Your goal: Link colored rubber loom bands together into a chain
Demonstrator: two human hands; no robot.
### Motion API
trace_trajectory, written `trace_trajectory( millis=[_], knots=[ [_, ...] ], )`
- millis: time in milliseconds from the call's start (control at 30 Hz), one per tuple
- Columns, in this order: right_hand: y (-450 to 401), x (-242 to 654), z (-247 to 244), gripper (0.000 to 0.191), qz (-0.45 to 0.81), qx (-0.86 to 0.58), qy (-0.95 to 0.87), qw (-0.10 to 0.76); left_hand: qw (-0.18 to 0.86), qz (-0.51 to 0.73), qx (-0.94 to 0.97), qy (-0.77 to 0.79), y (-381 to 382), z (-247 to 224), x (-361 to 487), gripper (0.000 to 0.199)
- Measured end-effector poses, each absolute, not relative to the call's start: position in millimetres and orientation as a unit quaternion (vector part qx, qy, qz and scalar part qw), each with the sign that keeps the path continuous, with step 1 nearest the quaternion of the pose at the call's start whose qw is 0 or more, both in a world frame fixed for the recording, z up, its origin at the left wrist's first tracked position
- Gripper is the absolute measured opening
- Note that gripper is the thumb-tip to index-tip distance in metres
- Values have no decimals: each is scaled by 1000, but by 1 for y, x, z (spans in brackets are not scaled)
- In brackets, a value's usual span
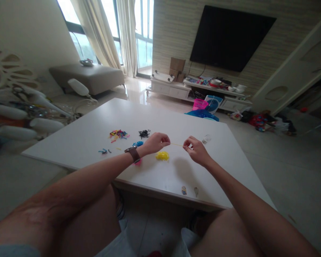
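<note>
Stretched taut above the white table (96, 117) is a thin yellow rubber band (176, 145). My left hand (158, 142), with a watch on its wrist, pinches one end of it. The other end is pinched by my right hand (196, 150). Below my left hand lies a heap of yellow bands (162, 156). Blue bands (138, 144) and pink bands (137, 162) lie by the left wrist, partly hidden by it. Farther back are a pile of black bands (143, 134) and a mixed-colour pile (118, 134).
Near the front edge lie a small cartoon figure (184, 190) and a small greyish piece (196, 191). A small clear item (206, 139) sits beyond my right hand. Several loose dark and blue bits (103, 151) lie at left. A pink basket (199, 104) stands behind the table.
</note>
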State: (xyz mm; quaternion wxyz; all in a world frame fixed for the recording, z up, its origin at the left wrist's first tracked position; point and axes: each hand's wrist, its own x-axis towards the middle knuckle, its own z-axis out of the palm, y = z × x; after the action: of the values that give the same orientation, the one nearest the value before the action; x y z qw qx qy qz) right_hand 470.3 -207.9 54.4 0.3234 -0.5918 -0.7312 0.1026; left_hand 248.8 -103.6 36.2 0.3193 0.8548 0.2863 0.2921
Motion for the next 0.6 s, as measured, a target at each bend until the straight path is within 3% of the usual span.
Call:
trace_trajectory(
  millis=[600],
  knots=[
    [-213,455,43,10,131,-564,-746,330,363,286,853,243,-126,39,252,9]
  ],
)
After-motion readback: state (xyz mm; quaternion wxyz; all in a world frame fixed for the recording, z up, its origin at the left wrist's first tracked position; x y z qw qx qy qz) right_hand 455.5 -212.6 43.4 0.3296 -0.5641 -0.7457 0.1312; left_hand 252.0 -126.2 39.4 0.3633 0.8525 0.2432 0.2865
